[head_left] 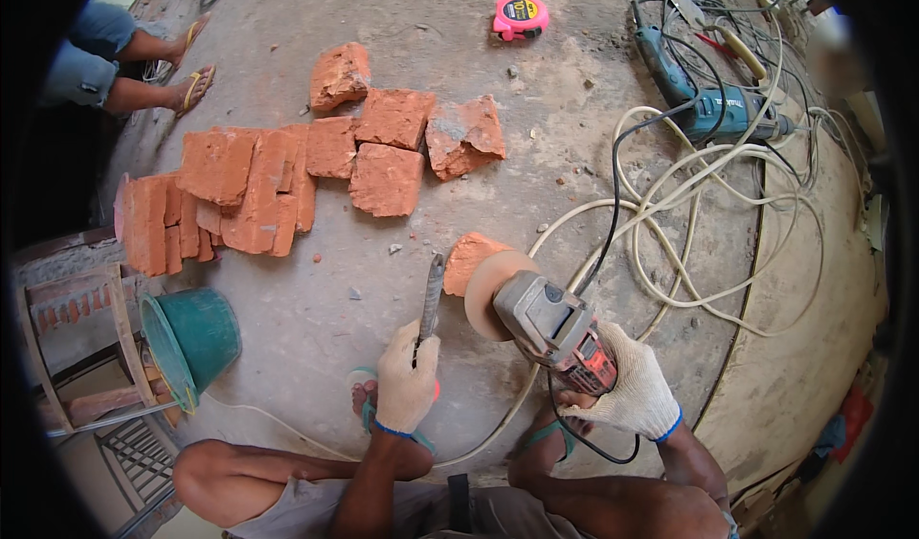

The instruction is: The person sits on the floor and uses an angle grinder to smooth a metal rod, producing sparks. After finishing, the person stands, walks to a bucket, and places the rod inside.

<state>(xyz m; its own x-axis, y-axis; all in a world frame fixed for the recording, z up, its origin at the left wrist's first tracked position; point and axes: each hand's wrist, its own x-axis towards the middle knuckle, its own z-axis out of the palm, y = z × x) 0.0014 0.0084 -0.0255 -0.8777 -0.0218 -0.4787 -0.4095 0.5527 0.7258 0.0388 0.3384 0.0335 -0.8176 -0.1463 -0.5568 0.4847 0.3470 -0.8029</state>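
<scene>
My left hand (407, 376), in a white knit glove, is closed around a narrow grey metal tool (432, 295) that points away from me; its exact kind is unclear. In my gloved right hand (629, 386) is a grey and red angle grinder (546, 321), gripped by its body. The grinder's flat, dust-coloured disc (490, 298) faces left. Just beyond it lies a broken piece of red brick (469, 259) on the concrete floor, partly hidden by the disc; whether they touch I cannot tell.
Several red bricks and brick pieces (251, 185) lie ahead on the left. A green bucket (206, 333) lies tipped near a wooden frame (72, 348). Ahead are a pink tape measure (520, 18), a teal drill (728, 111) and tangled cables (661, 209). Another person's sandalled feet (191, 89) show upper left.
</scene>
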